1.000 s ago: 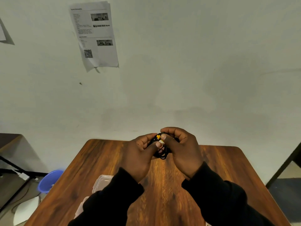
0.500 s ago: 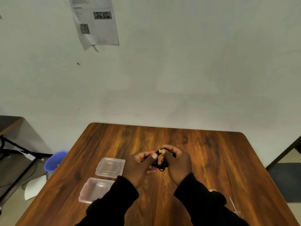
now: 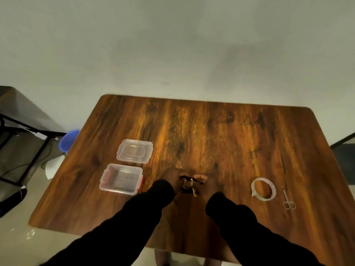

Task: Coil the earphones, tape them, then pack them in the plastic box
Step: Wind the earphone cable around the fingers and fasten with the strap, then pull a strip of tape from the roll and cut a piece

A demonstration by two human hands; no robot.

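Head view, from left to right: off the surface's left edge a blue bucket [image 3: 69, 140] stands on the floor beside a dark stand, clear of the work. On the surface [image 3: 211, 131] at the left lie a clear lid [image 3: 135, 151] and, just nearer the person, the open plastic box [image 3: 121, 179] with red clips. The two sit side by side but apart, probably so the box is ready to take the bundle with no lid to lift.

In the middle, close to the near edge, both hands meet over the earphones [image 3: 189, 186], a small black tangle of cord with a yellow bit showing. The left hand [image 3: 170, 176] and right hand [image 3: 208, 181] are blurred and blend with the wood; both look curled closed around the cord, pinching it between them, though I cannot tell exactly which fingers grip. Holding the loops from both sides likely keeps the coil from springing loose.

To the right, well apart from the hands, the tape roll [image 3: 263, 188] lies flat, and just beyond it small scissors [image 3: 288, 198] point away from the person. Both sit within reach of the right hand, which suits the taping step I judge comes next.

The far half of the surface is bare, giving room. The right edge is near the scissors, so a careless sweep could push them off.
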